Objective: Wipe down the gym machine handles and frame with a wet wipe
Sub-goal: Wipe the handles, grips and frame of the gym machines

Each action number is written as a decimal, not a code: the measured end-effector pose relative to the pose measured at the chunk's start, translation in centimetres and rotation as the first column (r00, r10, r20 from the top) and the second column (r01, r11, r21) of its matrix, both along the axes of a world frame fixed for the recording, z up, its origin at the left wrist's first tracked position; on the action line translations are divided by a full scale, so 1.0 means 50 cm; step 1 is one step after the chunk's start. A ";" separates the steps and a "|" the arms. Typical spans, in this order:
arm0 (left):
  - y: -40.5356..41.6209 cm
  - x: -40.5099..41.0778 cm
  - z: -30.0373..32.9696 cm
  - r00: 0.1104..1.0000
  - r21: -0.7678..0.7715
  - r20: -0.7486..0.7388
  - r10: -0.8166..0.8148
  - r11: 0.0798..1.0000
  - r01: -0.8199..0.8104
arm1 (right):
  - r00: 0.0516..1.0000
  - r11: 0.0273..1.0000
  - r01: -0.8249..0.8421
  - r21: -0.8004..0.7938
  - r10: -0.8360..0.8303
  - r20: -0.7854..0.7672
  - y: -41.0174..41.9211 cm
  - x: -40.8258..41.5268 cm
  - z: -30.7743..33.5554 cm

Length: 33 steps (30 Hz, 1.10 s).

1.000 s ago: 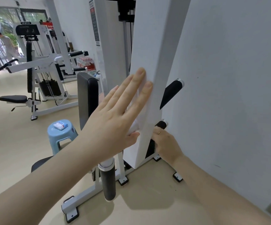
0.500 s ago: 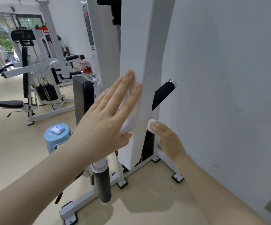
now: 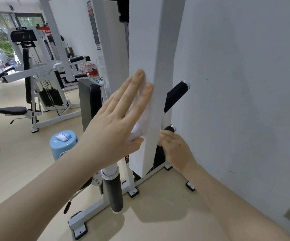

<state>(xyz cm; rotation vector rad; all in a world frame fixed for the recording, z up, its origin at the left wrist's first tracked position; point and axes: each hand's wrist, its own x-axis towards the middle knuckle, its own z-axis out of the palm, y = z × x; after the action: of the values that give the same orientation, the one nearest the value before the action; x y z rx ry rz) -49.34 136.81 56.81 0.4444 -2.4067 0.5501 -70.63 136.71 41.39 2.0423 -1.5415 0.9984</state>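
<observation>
Slid slightly up the white frame column (image 3: 151, 49): left hand (image 3: 120, 122), fingers flat, pressing wet wipe (image 3: 140, 122). Right hand (image 3: 177, 150) (at 4 o'clock) grip unclear. Mid frame-wipe; next, longer strokes.

a light blue stool (image 3: 63, 148) carries a small white packet (image 3: 63, 137), with another weight machine (image 3: 34, 80) behind.

Left hand (image 3: 116, 126) presses wipe (image 3: 140, 122) against frame (image 3: 147, 49).
</observation>
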 end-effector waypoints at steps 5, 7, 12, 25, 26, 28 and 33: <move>0.001 -0.001 -0.001 1.000 -0.001 0.001 -0.009 1.000 0.009 | 0.992 0.999 0.019 -0.029 -0.015 0.127 0.018 -0.003 0.014; -0.001 0.000 0.001 1.000 -0.007 0.002 -0.007 1.000 0.007 | 0.839 0.975 0.176 0.135 -0.220 0.498 0.018 -0.015 0.022; -0.007 0.003 0.005 1.000 -0.040 -0.010 -0.004 0.999 0.004 | 0.448 0.977 0.034 0.211 -0.203 0.871 0.000 0.008 0.021; -0.029 0.010 0.011 1.000 -0.044 -0.010 -0.020 0.999 0.020 | -0.161 0.974 -0.197 0.115 -0.148 0.976 -0.020 0.080 -0.005; -0.030 0.010 0.011 1.000 -0.045 -0.012 -0.023 0.999 0.023 | -0.180 0.971 -0.215 0.106 -0.147 0.973 -0.018 0.090 -0.006; -0.031 0.011 0.010 0.999 -0.057 -0.018 -0.027 0.998 0.026 | -0.242 0.969 -0.240 0.061 -0.120 0.963 -0.010 0.107 -0.005; -0.036 0.013 0.014 1.000 -0.060 -0.003 -0.024 0.998 0.024 | -0.200 0.983 -0.180 0.025 -0.062 0.978 -0.026 0.112 0.003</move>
<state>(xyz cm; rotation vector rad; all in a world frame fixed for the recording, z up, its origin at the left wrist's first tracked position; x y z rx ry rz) -48.70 135.00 57.50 0.3895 -2.3823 0.6091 -65.05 135.40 41.55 0.9437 -2.0715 3.1824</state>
